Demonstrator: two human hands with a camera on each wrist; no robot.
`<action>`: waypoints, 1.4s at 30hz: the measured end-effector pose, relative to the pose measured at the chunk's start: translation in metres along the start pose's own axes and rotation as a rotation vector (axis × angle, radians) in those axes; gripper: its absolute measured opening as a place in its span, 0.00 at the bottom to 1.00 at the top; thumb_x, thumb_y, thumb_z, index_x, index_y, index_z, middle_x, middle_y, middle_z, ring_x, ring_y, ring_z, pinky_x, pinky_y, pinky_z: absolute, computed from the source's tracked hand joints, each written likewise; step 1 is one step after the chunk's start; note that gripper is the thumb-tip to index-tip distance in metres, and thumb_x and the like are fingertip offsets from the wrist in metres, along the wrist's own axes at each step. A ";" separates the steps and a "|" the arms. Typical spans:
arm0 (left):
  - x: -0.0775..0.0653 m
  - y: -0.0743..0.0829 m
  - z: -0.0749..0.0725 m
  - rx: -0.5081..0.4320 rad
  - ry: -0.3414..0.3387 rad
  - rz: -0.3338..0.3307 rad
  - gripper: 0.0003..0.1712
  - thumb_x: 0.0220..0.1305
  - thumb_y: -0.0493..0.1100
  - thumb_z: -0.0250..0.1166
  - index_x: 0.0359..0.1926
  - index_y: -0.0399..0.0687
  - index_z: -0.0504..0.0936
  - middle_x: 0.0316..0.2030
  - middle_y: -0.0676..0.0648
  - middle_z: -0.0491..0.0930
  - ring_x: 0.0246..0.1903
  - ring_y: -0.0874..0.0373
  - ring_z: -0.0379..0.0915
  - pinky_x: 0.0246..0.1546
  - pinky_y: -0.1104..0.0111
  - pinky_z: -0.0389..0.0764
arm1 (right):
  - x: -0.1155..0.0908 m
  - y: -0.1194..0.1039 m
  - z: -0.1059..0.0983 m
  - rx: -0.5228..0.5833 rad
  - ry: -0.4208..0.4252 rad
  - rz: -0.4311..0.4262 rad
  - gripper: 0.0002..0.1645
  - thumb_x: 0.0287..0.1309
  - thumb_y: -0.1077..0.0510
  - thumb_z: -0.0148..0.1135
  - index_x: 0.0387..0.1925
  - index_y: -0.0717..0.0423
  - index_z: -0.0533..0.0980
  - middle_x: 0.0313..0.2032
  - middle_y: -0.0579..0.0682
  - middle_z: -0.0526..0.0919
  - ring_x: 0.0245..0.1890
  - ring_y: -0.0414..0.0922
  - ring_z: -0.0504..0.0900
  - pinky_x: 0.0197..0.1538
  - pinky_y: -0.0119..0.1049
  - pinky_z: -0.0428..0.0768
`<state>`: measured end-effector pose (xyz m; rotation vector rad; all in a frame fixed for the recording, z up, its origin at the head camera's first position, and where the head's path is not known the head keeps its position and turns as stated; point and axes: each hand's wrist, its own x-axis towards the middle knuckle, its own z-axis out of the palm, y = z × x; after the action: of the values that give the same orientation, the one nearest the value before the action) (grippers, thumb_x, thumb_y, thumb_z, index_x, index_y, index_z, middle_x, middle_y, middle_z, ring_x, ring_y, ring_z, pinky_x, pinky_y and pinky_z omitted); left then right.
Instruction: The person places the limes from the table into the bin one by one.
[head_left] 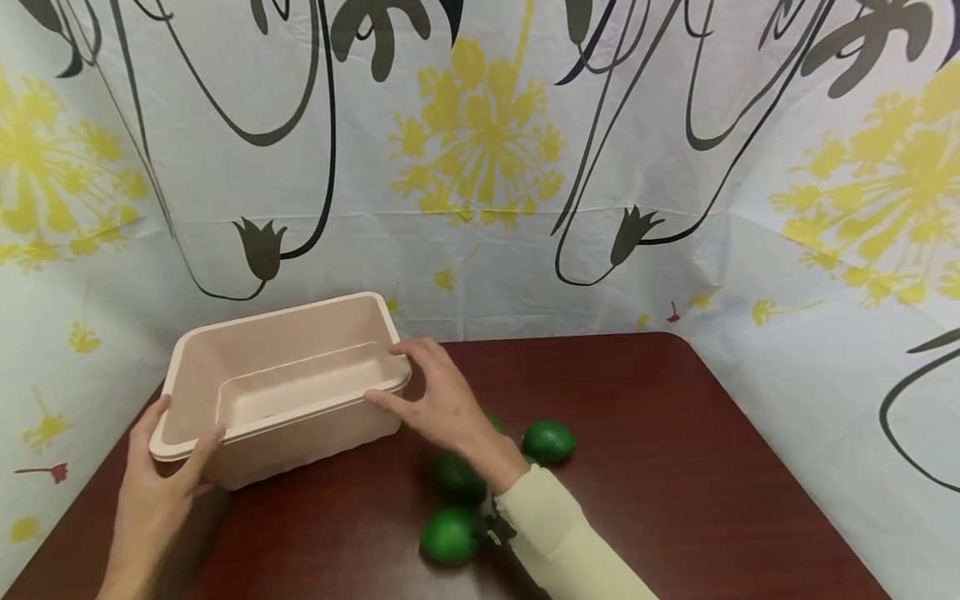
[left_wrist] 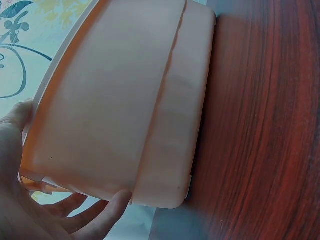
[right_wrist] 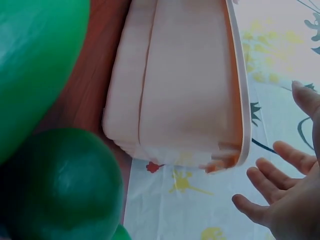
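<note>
A pale pink, rectangular plastic bin [head_left: 307,446] stands at the left of the dark table, its opening upward. My left hand [head_left: 157,483] grips its left end: the thumb lies over the rim and, in the left wrist view, the fingers [left_wrist: 107,217] bend around the end wall. At the bin's right end is my right hand [head_left: 446,408]. The right wrist view shows that hand [right_wrist: 290,200] with fingers spread, a gap between them and the bin [right_wrist: 185,80]. Under and beside the right forearm lie several green, lime-like fruits [head_left: 550,442], partly hidden by it.
The dark red-brown wooden table [head_left: 675,492] has its far edge against a white cloth [head_left: 495,283] with yellow and grey plant prints. This cloth also hangs along both sides. Another green fruit [head_left: 450,536] lies near the right wrist's strap.
</note>
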<state>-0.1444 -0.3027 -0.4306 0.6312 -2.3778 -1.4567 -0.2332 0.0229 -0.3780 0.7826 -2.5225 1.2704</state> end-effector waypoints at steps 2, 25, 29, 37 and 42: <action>0.000 0.001 0.000 0.007 0.003 -0.010 0.50 0.70 0.60 0.66 0.80 0.88 0.42 0.84 0.43 0.45 0.52 0.62 0.68 0.25 0.77 0.84 | -0.002 0.002 -0.002 -0.001 0.012 0.006 0.37 0.57 0.42 0.78 0.64 0.48 0.76 0.62 0.47 0.77 0.66 0.46 0.76 0.69 0.46 0.79; -0.004 0.001 -0.001 -0.013 0.010 0.015 0.49 0.71 0.58 0.66 0.80 0.88 0.43 0.83 0.39 0.47 0.43 0.76 0.65 0.25 0.77 0.84 | -0.027 0.021 -0.032 -0.018 0.006 0.121 0.36 0.56 0.40 0.77 0.63 0.47 0.77 0.61 0.44 0.77 0.65 0.46 0.76 0.69 0.50 0.78; -0.004 -0.001 -0.001 -0.009 0.005 0.019 0.49 0.71 0.58 0.66 0.80 0.87 0.43 0.83 0.39 0.47 0.47 0.72 0.65 0.25 0.77 0.84 | -0.032 0.027 -0.033 -0.037 0.009 0.127 0.35 0.56 0.40 0.78 0.61 0.46 0.78 0.60 0.44 0.78 0.64 0.46 0.77 0.69 0.49 0.79; -0.005 -0.003 0.001 -0.017 0.006 0.041 0.49 0.72 0.57 0.66 0.80 0.86 0.44 0.81 0.39 0.50 0.41 0.80 0.65 0.25 0.77 0.84 | -0.042 0.035 -0.036 -0.026 0.023 0.149 0.33 0.57 0.41 0.78 0.60 0.45 0.78 0.59 0.44 0.78 0.63 0.47 0.78 0.68 0.50 0.79; -0.004 -0.003 -0.001 -0.018 0.006 0.043 0.49 0.72 0.57 0.66 0.80 0.86 0.44 0.81 0.40 0.49 0.41 0.81 0.64 0.25 0.76 0.85 | -0.047 0.039 -0.037 -0.030 0.034 0.169 0.31 0.57 0.40 0.78 0.58 0.43 0.79 0.60 0.43 0.77 0.63 0.47 0.78 0.67 0.50 0.80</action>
<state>-0.1401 -0.3025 -0.4335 0.5763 -2.3561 -1.4543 -0.2175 0.0887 -0.4013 0.5461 -2.6212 1.2807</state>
